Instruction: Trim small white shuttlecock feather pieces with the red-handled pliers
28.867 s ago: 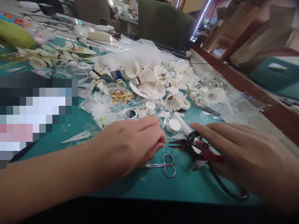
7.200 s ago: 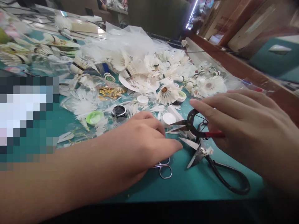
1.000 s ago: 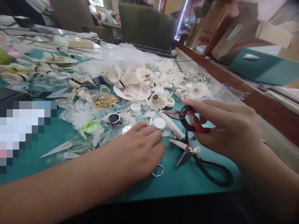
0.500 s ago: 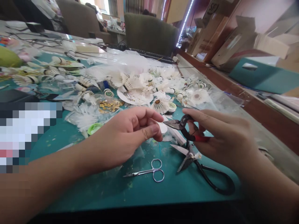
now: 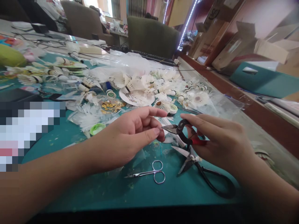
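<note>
In the middle of the head view, my left hand [image 5: 134, 137] has its thumb pressed toward its curled fingers, with the index finger stretched out above. Whatever lies between thumb and fingers is too small to make out. My right hand [image 5: 224, 140] is wrapped round small pliers [image 5: 179, 128] with dark jaws and red grips. The pliers' pointed tip reaches the left thumb and fingertips. Below the hands, small silver scissors [image 5: 146, 173] lie on the green mat [image 5: 102, 193]. Black-handled shears [image 5: 192, 157] rest with blades apart beneath the pliers.
Beyond my hands are several white feather shuttlecocks [image 5: 122, 80], gold pieces [image 5: 111, 107] in a clear bag and a green-rimmed dish [image 5: 97, 128]. A blurred-out screen area covers the left edge. Cardboard boxes [image 5: 224, 56] and a teal box [image 5: 263, 79] stand at the right.
My left index finger has straightened and lifted away from the thumb. The pliers' tip has come slightly lower and left, to the left thumb. The scissors and shears have stayed put.
</note>
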A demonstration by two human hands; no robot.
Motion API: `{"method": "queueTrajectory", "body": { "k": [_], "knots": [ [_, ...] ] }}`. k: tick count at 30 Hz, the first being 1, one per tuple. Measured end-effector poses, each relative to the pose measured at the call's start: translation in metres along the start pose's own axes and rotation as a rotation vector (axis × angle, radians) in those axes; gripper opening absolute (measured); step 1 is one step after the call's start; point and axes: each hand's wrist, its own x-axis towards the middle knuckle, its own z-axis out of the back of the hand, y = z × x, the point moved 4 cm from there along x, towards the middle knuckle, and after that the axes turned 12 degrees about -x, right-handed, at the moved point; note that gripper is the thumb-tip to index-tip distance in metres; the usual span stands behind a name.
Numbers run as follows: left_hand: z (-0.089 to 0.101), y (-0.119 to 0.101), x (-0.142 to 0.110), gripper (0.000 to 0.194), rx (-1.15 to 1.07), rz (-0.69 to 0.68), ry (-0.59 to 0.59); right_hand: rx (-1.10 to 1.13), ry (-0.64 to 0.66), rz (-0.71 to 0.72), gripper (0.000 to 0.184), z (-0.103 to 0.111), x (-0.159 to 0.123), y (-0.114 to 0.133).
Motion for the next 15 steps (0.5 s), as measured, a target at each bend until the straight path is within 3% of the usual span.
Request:
{"method": "queueTrajectory", "body": {
  "k": [15],
  "knots": [
    [0.0014,-0.002,-0.0017,0.037,-0.011,0.012,-0.002,0.033,0.016,0.027,0.034,-0.0004,0.002,0.0026]
  ]
}}
